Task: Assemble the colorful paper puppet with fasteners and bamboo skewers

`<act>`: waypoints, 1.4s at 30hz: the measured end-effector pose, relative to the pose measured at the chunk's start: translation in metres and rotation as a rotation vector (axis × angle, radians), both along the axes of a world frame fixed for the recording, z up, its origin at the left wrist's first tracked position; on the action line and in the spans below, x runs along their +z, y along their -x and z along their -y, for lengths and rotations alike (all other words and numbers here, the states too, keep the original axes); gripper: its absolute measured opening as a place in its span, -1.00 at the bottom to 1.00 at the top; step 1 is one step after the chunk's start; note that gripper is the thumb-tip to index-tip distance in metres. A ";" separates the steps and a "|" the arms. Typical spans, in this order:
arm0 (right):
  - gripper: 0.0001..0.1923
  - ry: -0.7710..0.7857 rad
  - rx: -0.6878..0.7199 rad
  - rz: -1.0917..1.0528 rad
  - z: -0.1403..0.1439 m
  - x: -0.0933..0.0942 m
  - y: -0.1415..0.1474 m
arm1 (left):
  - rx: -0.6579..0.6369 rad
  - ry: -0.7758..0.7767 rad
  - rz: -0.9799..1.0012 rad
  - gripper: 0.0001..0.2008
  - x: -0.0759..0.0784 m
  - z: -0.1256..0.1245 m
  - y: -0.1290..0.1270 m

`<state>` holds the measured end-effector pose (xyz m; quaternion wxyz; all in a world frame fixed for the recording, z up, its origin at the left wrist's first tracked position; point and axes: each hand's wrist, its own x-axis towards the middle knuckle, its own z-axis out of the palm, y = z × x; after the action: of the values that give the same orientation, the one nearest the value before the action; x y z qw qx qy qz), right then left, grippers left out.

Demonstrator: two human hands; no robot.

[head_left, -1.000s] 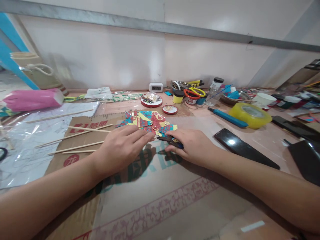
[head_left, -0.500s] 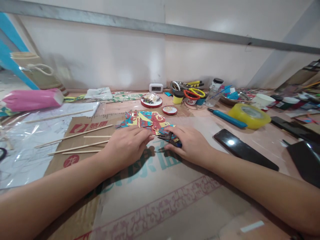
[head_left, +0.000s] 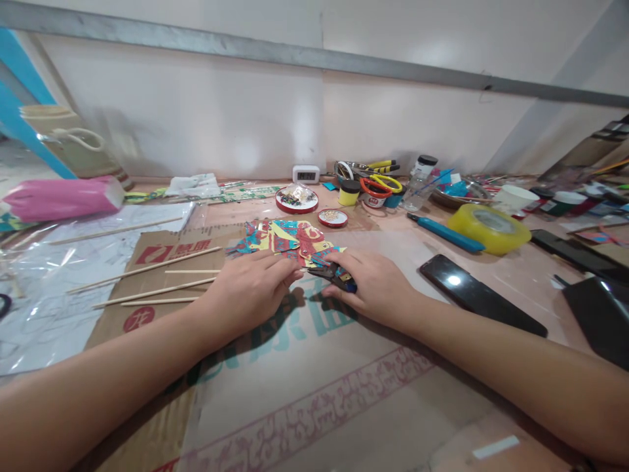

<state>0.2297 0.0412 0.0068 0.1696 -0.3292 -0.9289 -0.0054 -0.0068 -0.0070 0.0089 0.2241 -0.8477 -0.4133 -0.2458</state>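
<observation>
Far to the left of the grip, a plastic-covered drawing sheet (head_left: 54, 308) reaches under the cardboard (head_left: 111, 324). Nearer the left wrist, three loose thin wooden sticks (head_left: 152, 267) lie on the cardboard. The left hand (head_left: 253, 285) has its fingertips pinched together, seemingly on another wooden stick (head_left: 192, 271) that runs out behind the hand, with a pale tip showing ahead of the fingers. Just beyond the grip lies the painted cut-out figure (head_left: 285, 239), flat, and behind it the red-rimmed dish (head_left: 297, 210) of small beads. Directly right of the pinch, nose pliers (head_left: 322, 273) point at that tip, clasped in the right hand (head_left: 378, 282); whether they touch it I cannot tell. Farther right sits a black phone (head_left: 481, 295).

The step in hand looks like working the stick's end with the pliers; it would call for a steady left pinch and exact alignment of the pliers' nose.
</observation>
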 end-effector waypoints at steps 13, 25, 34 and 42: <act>-0.44 -0.012 0.003 0.008 0.000 0.001 0.000 | -0.006 0.028 0.025 -0.67 -0.001 -0.001 -0.001; -0.41 -0.007 0.006 0.011 -0.001 0.000 0.000 | 0.000 0.032 0.020 -0.65 0.000 0.000 -0.002; -0.40 -0.022 0.001 0.018 -0.001 0.000 0.000 | -0.003 0.029 0.028 -0.67 -0.001 -0.001 -0.002; -0.37 -0.052 0.008 0.016 0.000 0.000 -0.001 | -0.021 0.044 0.025 -0.71 0.000 0.001 -0.001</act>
<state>0.2304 0.0415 0.0069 0.1707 -0.3209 -0.9311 -0.0314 -0.0059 -0.0077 0.0087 0.1976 -0.8535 -0.4125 -0.2496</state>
